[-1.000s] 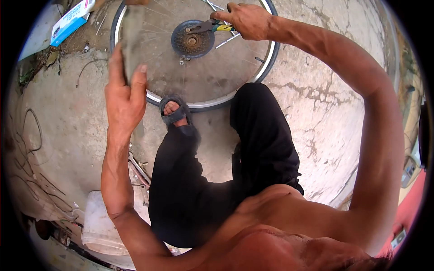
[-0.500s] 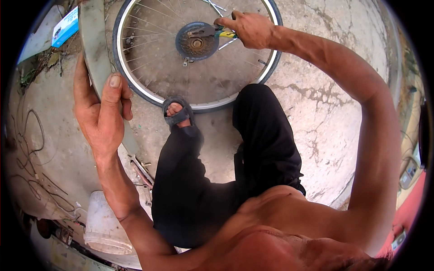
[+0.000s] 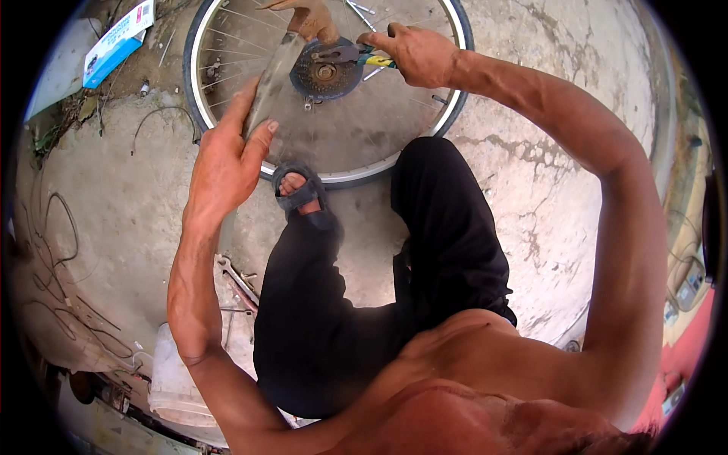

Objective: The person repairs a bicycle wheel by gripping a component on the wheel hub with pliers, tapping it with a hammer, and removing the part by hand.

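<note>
My left hand is closed around the long pale handle of a hammer, whose rusty head is over the bicycle wheel near its hub; whether it touches cannot be told. Yellow-handled pliers are gripped by my right hand, their dark jaws at the rusty sprocket cluster. The wheel lies on the concrete floor, with metal rods at its upper part. My sandaled foot is at the wheel's near rim, beside my bent knee.
A blue-and-white box lies at upper left. Loose cables run along the left floor. Wrenches lie beside my leg, and a white bucket stands at lower left. Clutter lines the right edge.
My left hand moved out to the left, then back right with the hammer, whose head now shows over the hub. My right hand shifted slightly down and right with the pliers.
</note>
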Action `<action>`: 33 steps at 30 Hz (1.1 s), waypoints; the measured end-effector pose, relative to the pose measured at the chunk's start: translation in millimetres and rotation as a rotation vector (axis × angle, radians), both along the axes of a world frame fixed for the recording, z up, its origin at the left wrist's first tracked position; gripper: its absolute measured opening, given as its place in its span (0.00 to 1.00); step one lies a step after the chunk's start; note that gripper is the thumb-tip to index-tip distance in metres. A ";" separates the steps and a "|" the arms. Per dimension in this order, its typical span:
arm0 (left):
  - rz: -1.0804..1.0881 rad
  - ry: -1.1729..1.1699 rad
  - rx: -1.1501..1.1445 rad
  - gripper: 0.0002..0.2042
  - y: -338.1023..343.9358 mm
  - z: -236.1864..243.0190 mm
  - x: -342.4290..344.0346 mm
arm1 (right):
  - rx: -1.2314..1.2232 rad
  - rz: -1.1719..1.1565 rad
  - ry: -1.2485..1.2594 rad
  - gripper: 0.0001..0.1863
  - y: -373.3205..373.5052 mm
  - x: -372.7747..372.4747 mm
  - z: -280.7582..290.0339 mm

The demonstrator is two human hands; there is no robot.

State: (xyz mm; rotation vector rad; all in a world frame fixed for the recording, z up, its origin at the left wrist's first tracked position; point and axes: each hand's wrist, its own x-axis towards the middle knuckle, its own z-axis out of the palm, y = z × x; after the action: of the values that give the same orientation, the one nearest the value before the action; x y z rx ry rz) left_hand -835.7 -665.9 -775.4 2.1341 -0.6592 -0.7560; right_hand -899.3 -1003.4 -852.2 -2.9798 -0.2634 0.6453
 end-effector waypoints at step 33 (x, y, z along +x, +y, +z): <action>0.566 0.410 -0.293 0.37 25.5 -41.3 -40.0 | 0.135 -0.108 -0.188 0.38 -3.4 -31.0 -16.1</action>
State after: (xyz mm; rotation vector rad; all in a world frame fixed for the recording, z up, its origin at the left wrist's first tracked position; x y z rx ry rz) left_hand -875.7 -640.4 -816.6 1.6973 0.0577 -0.6941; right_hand -930.3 -1006.8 -868.4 -2.9013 -0.1497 0.3233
